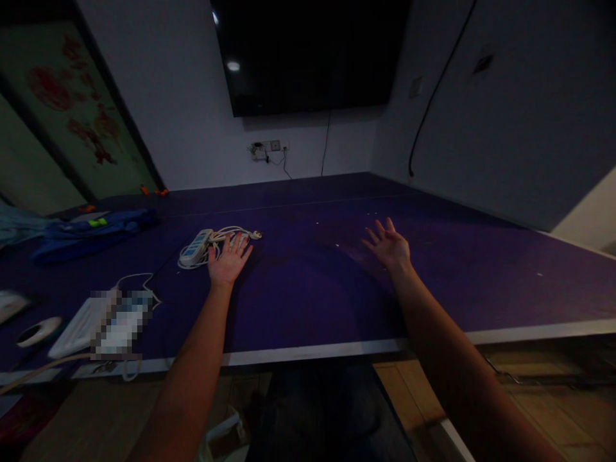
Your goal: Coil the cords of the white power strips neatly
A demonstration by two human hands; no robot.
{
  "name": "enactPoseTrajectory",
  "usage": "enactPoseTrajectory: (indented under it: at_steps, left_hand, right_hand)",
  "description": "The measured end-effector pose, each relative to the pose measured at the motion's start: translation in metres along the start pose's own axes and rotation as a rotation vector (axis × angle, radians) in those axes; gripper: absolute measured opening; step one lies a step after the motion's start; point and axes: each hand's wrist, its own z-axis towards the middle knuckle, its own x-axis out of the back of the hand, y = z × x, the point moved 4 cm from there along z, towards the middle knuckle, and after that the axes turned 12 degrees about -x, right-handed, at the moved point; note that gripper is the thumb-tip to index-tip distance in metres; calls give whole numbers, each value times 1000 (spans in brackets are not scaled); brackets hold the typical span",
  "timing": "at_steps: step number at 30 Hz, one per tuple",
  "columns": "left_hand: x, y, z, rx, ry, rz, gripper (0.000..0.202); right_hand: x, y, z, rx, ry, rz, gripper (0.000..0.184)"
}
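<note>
Palm up with fingers spread, my left hand [228, 263] holds nothing. It is over the near side of a white power strip [196, 248] with blue sockets, whose coiled white cord [235, 230] is partly hidden behind my fingers. I cannot tell whether the hand touches the cord. My right hand [389, 245] is likewise open, palm showing and fingers apart, over the purple tabletop [308, 282] with nothing in it. Small white specks lie on the table near it.
Blue cloth [96, 231] lies at the left. Nearer are a white device [79, 324], a blurred-out item [122, 324] with a cable, and a rounded white object [39, 332]. A black television [312, 58] hangs above wall sockets [269, 146]. The table's white front edge [312, 351] runs before me.
</note>
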Motion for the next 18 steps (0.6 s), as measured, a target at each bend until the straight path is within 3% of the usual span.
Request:
enactPoseTrajectory:
  at_steps: [2,6,18]
  left_hand:
    - [6,-4,4,45,104,-87,35]
    - [16,-9,12,73,274,-249,33]
    - [16,0,2,54,254,-364,41]
  right_hand:
    - [5,1,3,13,114,53,31]
    - [12,4,5,-44,281,165,20]
    - [7,1,-5,11,344,185,16]
